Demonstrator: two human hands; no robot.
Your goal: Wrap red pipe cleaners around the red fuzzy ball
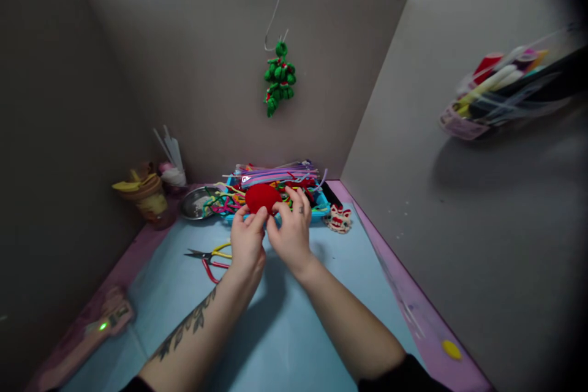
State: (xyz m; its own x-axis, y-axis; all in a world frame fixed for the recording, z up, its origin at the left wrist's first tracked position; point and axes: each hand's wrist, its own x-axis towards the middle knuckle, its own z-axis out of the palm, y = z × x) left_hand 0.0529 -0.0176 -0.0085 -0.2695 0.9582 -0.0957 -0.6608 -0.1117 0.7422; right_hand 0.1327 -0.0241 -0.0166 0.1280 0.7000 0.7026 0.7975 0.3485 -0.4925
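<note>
- My left hand (247, 240) pinches the red fuzzy ball (261, 197) at its 7 o'clock, my right hand (290, 228) at 4 o'clock.
- A light, even grip should keep it from flattening.

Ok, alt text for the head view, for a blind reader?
The left hand and right hand pinch a red fuzzy piece together over a blue mat. Behind it sits a tray of coloured pipe cleaners; scissors lie on the mat beside the left hand.

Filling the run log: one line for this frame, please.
left hand: pinching fuzzy red rounded piece | right hand: gripping same piece | behind: blue tray, coloured pipe cleaners | left of hands: yellow-handled snips
</note>
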